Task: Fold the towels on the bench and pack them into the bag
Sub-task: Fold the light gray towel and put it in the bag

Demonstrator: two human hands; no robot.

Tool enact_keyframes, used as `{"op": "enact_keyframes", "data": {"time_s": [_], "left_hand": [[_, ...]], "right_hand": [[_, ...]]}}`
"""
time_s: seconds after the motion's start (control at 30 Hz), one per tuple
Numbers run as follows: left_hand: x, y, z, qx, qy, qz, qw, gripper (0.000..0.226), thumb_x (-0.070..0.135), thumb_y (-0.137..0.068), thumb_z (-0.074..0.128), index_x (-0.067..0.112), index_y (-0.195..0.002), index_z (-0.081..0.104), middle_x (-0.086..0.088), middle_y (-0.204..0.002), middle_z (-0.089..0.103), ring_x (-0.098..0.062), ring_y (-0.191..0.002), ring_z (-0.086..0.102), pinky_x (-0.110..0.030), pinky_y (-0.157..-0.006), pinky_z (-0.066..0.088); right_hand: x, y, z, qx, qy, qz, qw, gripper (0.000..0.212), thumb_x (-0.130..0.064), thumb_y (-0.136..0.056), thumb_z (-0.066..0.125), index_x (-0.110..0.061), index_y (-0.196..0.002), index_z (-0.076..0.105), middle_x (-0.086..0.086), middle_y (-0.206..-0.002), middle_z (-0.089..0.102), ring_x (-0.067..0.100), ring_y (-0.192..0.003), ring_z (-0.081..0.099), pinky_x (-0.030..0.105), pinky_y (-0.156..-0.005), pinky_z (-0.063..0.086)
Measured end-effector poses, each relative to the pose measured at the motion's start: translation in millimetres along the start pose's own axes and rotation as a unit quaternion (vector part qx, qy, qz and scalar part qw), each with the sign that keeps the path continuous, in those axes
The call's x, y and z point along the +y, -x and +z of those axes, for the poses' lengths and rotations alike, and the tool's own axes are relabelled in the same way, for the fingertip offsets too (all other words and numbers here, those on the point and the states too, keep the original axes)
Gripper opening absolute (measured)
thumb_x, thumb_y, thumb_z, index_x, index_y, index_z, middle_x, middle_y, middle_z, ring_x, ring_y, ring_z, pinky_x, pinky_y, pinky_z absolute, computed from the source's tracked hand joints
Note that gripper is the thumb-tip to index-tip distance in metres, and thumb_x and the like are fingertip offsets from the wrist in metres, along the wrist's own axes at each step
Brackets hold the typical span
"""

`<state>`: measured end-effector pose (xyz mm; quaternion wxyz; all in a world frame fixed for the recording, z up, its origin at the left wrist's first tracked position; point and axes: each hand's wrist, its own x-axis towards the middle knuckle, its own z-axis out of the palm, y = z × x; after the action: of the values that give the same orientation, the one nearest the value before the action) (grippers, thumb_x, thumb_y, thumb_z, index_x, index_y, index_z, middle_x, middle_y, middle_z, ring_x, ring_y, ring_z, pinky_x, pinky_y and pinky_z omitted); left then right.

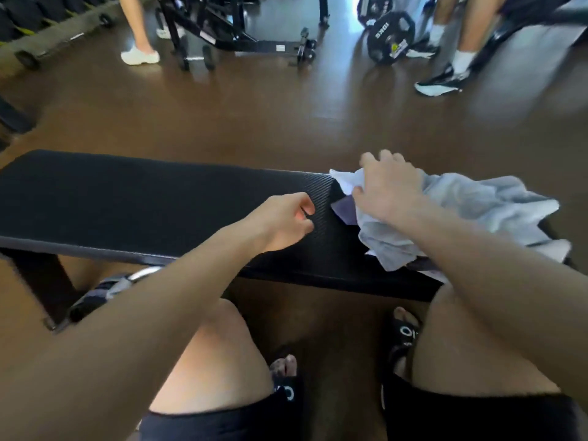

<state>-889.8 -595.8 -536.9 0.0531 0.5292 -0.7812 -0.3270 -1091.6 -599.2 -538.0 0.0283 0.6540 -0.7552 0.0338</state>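
Observation:
A black padded bench [143, 198] runs across the view in front of my knees. A crumpled heap of pale grey-white towels [477, 205] lies on its right end, with a purple-grey piece [345, 210] showing underneath. My right hand [391, 189] lies on top of the heap's left side and its fingers curl into the pale cloth. My left hand [283, 221] hovers over the bench's middle, fingers loosely curled and holding nothing. A dark bag [105, 291] with grey cloth in it shows under the bench at the left, mostly hidden by my left arm.
Brown floor [286, 122] stretches beyond the bench. Black gym equipment [241, 27] and a weight plate [389, 36] stand at the back. Other people's legs and shoes are at the back left [140, 55] and back right [442, 81]. My knees and sandalled feet are below the bench.

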Motion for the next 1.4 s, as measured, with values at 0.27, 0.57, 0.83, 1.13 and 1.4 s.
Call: {"op": "enact_keyframes", "data": {"time_s": [0.27,0.57,0.83,1.13,1.4], "left_hand": [[36.1,-51.0,36.0,-0.045,0.063,0.034,0.996,0.045,0.032,-0.09,0.069,0.028,-0.132,0.053,0.015,-0.103,0.061,-0.006,-0.094,0.06,-0.019,-0.078,0.049],[46.3,-64.7,44.8,0.003,0.261,0.06,0.963,0.036,0.03,-0.081,0.08,0.032,-0.115,0.067,0.012,-0.105,0.074,-0.003,-0.098,0.07,-0.03,-0.093,0.057],[26.6,-43.6,10.0,0.028,0.45,-0.024,0.892,0.031,0.012,-0.095,0.047,0.016,-0.107,0.075,-0.008,-0.104,0.077,-0.022,-0.099,0.072,-0.033,-0.084,0.056],[-11.7,-23.4,-46.9,0.159,0.623,-0.07,0.763,0.027,0.021,-0.095,0.044,0.013,-0.087,0.069,-0.004,-0.077,0.069,-0.024,-0.076,0.069,-0.035,-0.076,0.053],[-100.8,7.2,-74.9,0.23,0.555,-0.191,0.776,0.038,0.048,-0.084,0.071,0.019,-0.107,0.069,-0.003,-0.095,0.075,-0.021,-0.081,0.075,-0.038,-0.08,0.058]], "right_hand": [[30.9,-12.1,17.8,-0.176,-0.026,0.066,0.982,0.027,-0.023,-0.091,0.06,-0.009,-0.113,0.065,0.013,-0.11,0.066,0.03,-0.102,0.065,0.034,-0.074,0.046],[10.2,-15.1,-1.2,-0.092,-0.639,0.155,0.748,0.012,-0.01,-0.076,0.063,-0.01,-0.083,0.072,0.004,-0.071,0.066,0.016,-0.071,0.064,0.03,-0.067,0.054],[-8.2,-17.3,-7.7,0.017,-0.615,0.102,0.782,0.012,-0.019,-0.081,0.064,-0.02,-0.092,0.066,-0.004,-0.078,0.065,0.013,-0.071,0.06,0.031,-0.065,0.049],[-17.1,3.7,0.6,-0.001,-0.341,-0.165,0.925,0.035,-0.023,-0.081,0.066,-0.021,-0.115,0.057,-0.008,-0.095,0.059,0.012,-0.09,0.054,0.025,-0.072,0.039],[-26.0,5.5,16.6,-0.017,-0.229,-0.212,0.95,0.053,-0.034,-0.081,0.059,-0.022,-0.133,0.053,0.0,-0.117,0.06,0.022,-0.11,0.052,0.038,-0.096,0.042]]}}
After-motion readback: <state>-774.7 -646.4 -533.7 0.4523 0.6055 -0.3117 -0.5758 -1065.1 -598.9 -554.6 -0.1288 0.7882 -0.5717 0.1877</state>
